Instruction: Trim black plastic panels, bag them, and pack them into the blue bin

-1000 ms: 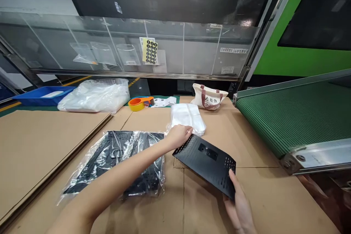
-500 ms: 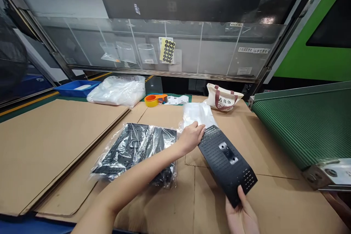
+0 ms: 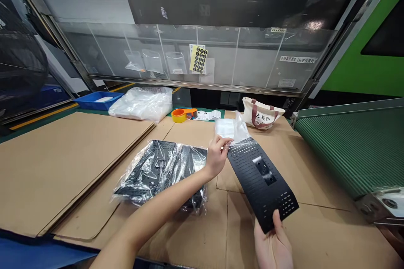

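A black perforated panel slants over the cardboard-covered table, a shiny plate with dark holes at its middle. My right hand grips its near end, thumb on top. At its far end my left hand pinches thin clear plastic by the panel's corner. Just behind lies a stack of clear bags, partly hidden by the hand and panel. Left of the panel, under my left forearm, black perforated parts in clear plastic lie flat.
Behind are a blue tray, a large plastic bundle, a yellow tape roll with orange holder and a cloth bag. Cardboard sheets lie left; a green conveyor stands right.
My left hand has shifted slightly left off the panel's corner and now pinches plastic raised there. My right hand still grips the near end. The whole view has shifted a little.
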A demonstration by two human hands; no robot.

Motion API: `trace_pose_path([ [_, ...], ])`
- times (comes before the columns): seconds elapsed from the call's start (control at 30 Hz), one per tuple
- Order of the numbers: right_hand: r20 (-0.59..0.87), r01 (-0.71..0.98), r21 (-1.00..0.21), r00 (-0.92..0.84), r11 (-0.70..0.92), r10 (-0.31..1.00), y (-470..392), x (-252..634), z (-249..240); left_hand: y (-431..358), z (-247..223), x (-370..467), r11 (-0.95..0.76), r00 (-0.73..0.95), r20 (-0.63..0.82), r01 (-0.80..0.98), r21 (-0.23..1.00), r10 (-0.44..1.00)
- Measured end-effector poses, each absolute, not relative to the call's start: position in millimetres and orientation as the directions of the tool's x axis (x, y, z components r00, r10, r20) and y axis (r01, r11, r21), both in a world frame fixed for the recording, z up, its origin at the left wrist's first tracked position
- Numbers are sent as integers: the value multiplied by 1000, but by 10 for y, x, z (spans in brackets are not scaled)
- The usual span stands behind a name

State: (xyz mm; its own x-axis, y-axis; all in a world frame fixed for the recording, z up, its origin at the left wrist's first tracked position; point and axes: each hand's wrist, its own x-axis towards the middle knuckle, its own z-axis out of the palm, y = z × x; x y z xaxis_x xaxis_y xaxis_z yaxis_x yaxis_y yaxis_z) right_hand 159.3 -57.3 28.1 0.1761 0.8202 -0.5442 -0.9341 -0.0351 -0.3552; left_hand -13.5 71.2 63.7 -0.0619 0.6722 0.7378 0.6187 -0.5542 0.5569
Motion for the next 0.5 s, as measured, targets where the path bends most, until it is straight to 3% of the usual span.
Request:
trace_pose_path([
  [0.3,-483,-929,-367,239,53,842,-580,1366,287,788,587,-93,-463,-318,683,545,699,657],
  [0.5,-320,-814,-564,371,140,872,-581,1330,290,720,568,-2,-444,-329,652,523,728,683],
])
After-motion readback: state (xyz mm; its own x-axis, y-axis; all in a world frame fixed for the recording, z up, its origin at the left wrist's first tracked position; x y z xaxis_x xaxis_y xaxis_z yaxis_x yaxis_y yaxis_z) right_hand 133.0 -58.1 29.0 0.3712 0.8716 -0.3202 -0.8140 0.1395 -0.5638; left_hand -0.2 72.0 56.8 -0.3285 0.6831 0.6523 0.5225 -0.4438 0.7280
